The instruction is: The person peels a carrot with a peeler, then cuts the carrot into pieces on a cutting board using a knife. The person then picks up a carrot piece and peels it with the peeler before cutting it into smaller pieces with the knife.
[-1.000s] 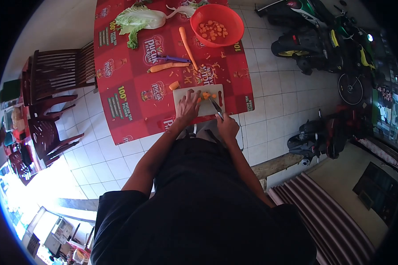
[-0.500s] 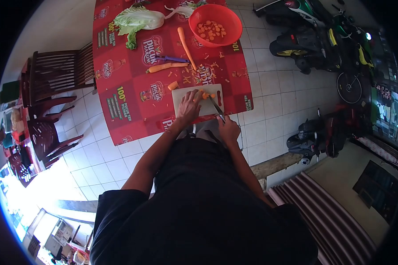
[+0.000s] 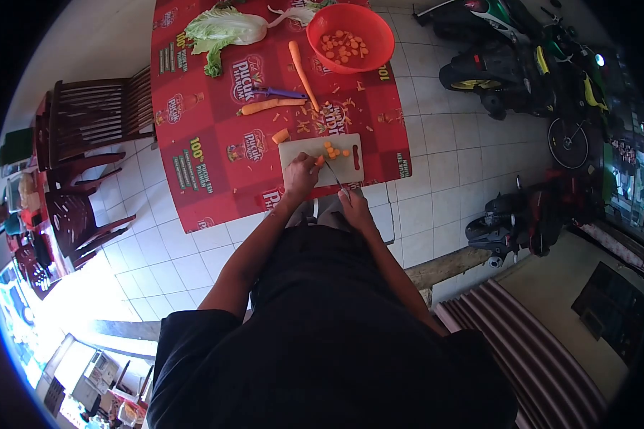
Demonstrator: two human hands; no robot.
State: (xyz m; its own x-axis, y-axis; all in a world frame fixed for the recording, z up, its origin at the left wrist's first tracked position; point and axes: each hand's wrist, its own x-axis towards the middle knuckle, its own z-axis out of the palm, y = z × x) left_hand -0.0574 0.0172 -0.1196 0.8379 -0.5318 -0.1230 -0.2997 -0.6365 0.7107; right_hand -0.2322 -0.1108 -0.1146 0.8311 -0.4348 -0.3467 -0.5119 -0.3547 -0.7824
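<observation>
My left hand [image 3: 302, 174] is closed on a piece of carrot [image 3: 320, 161] over the white cutting board [image 3: 347, 174]. In my right hand [image 3: 355, 208] is the handle of a knife [image 3: 333, 173], its blade slanting up and left to the held carrot. Several cut carrot slices [image 3: 333, 151] lie on the board just beyond the blade. An orange carrot chunk [image 3: 280, 136] rests at the board's far left corner. Farther off on the table are two long carrots, one lengthwise [image 3: 303, 74] and one crosswise [image 3: 272, 106], with a purple-handled peeler [image 3: 283, 94] beside them.
A red bowl [image 3: 381, 39] holding carrot slices stands at the table's far right. Chinese cabbage [image 3: 227, 28] lies far left. Peelings [image 3: 315, 127] litter the red tablecloth [image 3: 225, 189]. A wooden chair [image 3: 100, 111] is at the left; motorcycles [image 3: 504, 75] stand at the right.
My left hand has drawn in from flatter, extended fingers to a closed grip on the carrot. My right hand and the knife have shifted left, uncovering the slices.
</observation>
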